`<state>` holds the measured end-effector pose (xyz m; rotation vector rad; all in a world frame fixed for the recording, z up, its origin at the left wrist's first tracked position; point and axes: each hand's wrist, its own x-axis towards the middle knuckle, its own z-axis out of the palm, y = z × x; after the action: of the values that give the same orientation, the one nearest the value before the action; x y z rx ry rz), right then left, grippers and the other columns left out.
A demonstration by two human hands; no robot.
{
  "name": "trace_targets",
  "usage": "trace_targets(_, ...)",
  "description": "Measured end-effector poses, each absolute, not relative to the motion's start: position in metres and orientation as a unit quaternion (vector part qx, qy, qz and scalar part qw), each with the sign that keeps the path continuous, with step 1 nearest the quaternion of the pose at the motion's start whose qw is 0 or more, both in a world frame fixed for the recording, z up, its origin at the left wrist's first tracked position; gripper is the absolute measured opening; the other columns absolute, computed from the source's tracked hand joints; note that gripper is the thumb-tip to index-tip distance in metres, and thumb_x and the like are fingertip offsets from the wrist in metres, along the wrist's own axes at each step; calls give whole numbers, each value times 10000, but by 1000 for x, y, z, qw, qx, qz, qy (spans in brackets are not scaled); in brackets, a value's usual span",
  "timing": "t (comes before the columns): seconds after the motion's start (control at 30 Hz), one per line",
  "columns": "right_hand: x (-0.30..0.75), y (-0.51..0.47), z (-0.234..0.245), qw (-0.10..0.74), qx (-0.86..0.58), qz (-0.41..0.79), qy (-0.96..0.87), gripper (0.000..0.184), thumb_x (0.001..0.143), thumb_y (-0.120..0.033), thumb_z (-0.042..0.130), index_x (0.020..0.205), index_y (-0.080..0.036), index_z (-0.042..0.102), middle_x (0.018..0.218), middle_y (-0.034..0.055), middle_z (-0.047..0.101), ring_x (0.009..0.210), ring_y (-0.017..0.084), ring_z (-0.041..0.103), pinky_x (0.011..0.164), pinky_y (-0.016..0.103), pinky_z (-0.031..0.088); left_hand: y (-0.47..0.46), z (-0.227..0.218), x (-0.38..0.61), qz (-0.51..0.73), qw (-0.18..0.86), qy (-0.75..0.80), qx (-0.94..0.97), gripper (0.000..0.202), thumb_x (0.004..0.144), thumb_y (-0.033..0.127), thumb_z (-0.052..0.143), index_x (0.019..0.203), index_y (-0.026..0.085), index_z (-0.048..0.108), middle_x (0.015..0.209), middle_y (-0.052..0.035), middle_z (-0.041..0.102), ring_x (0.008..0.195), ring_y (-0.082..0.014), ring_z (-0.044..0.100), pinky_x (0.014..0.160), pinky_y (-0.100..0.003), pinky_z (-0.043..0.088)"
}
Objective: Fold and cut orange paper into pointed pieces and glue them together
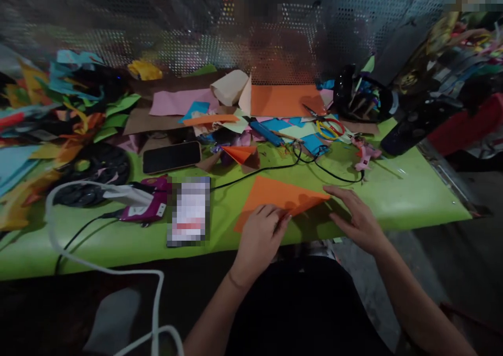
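An orange paper sheet [271, 194], partly folded, lies on the green table [412, 198] near its front edge. My left hand [261, 235] rests on the sheet's near part with its fingers curled down onto the paper, pressing the fold. My right hand [353, 217] lies flat beside the sheet's right corner, fingers stretched out and touching the folded tip.
A black phone [172, 157], a purple glue gun [147, 204], a pink glue gun [363, 154], yellow-and-red scissors [328, 125], an orange paper cone [241, 154] and black cables lie behind. Coloured paper scraps pile at the left and back. A white cable [78, 261] loops at the front left.
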<state>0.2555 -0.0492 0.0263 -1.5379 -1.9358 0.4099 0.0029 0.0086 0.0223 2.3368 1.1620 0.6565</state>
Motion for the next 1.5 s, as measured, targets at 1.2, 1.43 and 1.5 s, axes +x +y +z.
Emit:
trace_targets(1.2,249,-59,5,213,-527,91,-818,553,918,-171,521,1460,-256,452,1460,23,545,1337,231,513,1129,463,377,25,23,-4,176,177,477,843,115,921,248,529,813,210,526,951,-47,606,860,-195,607,764,-324,499)
trace_targets(1.43,250,-62,1,308,-551,56,-774,555,888,-104,570,1419,-247,499,1419,91,586,1244,247,585,994,435,492,22,20,-11,182,203,432,860,113,913,292,597,842,205,604,997,-47,624,910,-204,606,787,-340,490)
trace_targets(1.5,250,-62,2,363,-572,65,-733,569,886,-75,577,1427,-225,482,1375,125,615,1216,241,605,949,405,525,22,20,-11,183,213,417,864,102,907,299,613,860,209,625,987,-37,636,902,-201,613,790,-348,480)
